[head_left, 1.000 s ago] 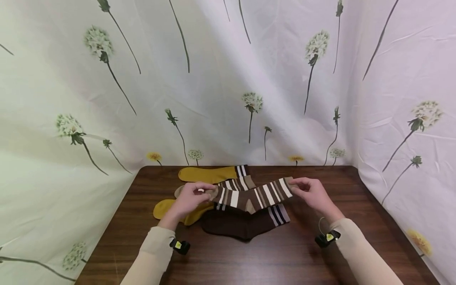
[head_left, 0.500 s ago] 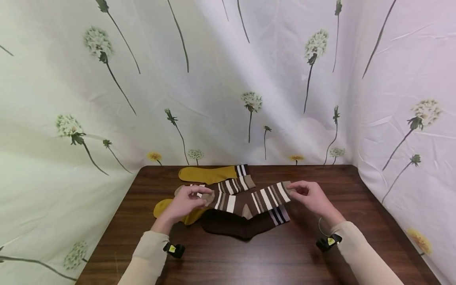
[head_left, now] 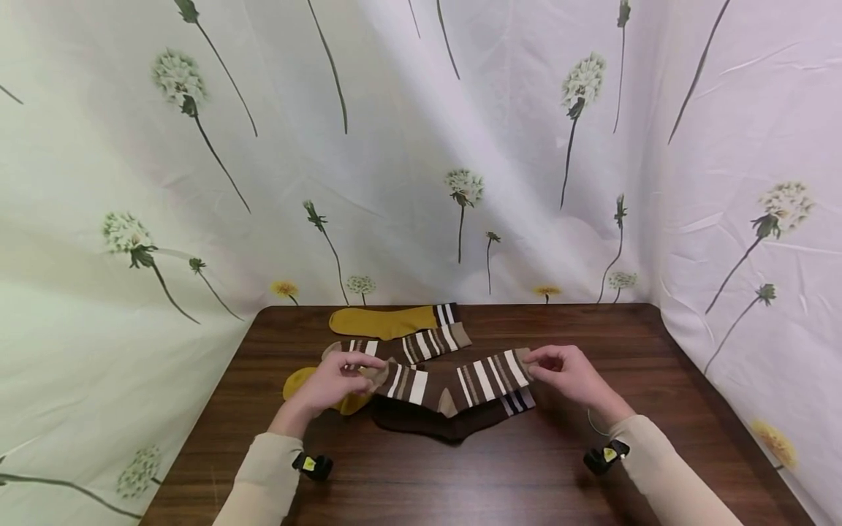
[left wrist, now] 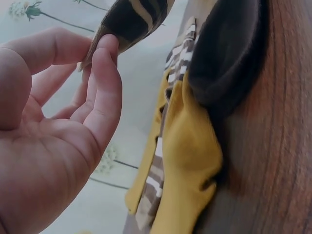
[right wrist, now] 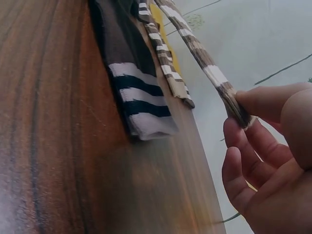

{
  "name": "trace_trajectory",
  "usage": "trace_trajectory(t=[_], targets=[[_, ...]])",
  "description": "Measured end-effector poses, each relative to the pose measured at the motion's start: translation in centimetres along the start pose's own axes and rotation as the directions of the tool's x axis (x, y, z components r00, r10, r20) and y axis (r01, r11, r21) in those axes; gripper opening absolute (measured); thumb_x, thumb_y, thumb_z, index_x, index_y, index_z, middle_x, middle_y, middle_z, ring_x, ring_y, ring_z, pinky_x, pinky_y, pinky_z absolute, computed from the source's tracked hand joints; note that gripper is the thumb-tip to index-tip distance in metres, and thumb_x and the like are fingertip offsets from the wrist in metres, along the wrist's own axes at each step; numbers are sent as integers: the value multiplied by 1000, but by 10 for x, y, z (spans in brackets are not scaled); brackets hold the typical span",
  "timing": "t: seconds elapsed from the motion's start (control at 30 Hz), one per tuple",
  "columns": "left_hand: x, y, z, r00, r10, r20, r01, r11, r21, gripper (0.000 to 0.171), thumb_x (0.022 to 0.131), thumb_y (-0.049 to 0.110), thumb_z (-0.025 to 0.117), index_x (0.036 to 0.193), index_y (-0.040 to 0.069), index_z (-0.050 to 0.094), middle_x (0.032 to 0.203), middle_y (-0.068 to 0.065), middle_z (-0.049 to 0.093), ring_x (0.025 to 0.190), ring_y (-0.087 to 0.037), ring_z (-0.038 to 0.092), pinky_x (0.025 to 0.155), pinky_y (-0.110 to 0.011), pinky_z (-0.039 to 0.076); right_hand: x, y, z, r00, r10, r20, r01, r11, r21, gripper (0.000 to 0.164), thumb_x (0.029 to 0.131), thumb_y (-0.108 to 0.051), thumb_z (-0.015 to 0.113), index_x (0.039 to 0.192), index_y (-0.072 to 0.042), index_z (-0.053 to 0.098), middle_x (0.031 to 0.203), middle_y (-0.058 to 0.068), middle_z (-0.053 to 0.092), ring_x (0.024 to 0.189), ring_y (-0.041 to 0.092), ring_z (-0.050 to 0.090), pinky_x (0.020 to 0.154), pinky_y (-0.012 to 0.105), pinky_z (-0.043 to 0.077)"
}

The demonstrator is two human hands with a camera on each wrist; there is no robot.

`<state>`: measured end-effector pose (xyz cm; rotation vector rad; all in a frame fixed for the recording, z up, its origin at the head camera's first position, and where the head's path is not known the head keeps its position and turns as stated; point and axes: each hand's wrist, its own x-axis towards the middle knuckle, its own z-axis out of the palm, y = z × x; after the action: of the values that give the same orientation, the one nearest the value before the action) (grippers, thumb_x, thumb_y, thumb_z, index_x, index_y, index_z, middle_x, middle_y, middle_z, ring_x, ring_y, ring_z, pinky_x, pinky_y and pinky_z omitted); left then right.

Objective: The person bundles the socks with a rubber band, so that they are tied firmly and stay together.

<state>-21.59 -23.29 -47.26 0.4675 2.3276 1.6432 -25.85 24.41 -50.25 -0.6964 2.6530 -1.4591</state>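
- Yellow sock (left wrist: 190, 146): on tabletop (head_left: 395, 486), below left hand (head_left: 332, 380), partly hidden in head view.
- Left hand: thumb and fingertips pinched on toe of striped sock (head_left: 434, 393).
- Striped sock: held up, spanning between hands.
- Dark sock (head_left: 454, 429): on tabletop, between hands, lower.
- Right hand (head_left: 569, 372): pinching cuff.

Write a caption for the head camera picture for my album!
Left hand and right hand hold one striped sock above a dark brown sock.

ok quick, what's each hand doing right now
Left hand: pinching the raised striped sock at its toe.
Right hand: pinching the same sock at its cuff.
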Motion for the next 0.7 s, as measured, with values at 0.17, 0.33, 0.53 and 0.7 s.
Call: trace_trajectory(t=[0.17, 0.33, 0.53, 0.7], targets=[[-5, -5, -3, 1000, 13, 23, -13, 1000, -9, 31, 96, -5, 65, 127, -7, 70, 129, -30, 67, 85, -20, 72, 75, -38, 61, -2, 1, 5, 999, -7, 33, 7, 1000, -4, 14, 96, -12, 77, 109, -10, 80, 101, 3, 76, 84, 10, 66, 73, 27, 56], [-5, -9, -5, 999, 21, 43, -20, 1000, -24, 28, 95, -7, 64, 122, -9, 72, 135, -33, 62, 84, -20, 70, 74, -37, 61, -4, 5, 9, 998, -21, 66, 21, 1000, -4, 13, 96, -12, 78, 108, -9, 80, 95, 1, 76, 83, 9, 66, 74, 27, 56], [-7, -13, -5, 998, 14, 54, -13, 999, -31, 29, 94, -7, 65, 122, -10, 71, 138, -34, 60, 85, -20, 70, 74, -36, 61, -8, 10, 11, 994, -5, 109, 8, 999, -35, 12, 96, -15, 78, 108, -14, 79, 95, -3, 74, 83, 10, 66, 74, 27, 56], [-6, -20, -3, 998, 4, 58, -1, 999, -52, 30, 95, -8, 64, 124, -10, 71, 133, -32, 62, 85, -19, 70, 74, -35, 62, -12, 13, 13, 990, 17, 137, -8, 998, -61, 13, 95, -16, 79, 108, -16, 79, 91, -5, 73, 81, 10, 66, 71, 28, 56]])
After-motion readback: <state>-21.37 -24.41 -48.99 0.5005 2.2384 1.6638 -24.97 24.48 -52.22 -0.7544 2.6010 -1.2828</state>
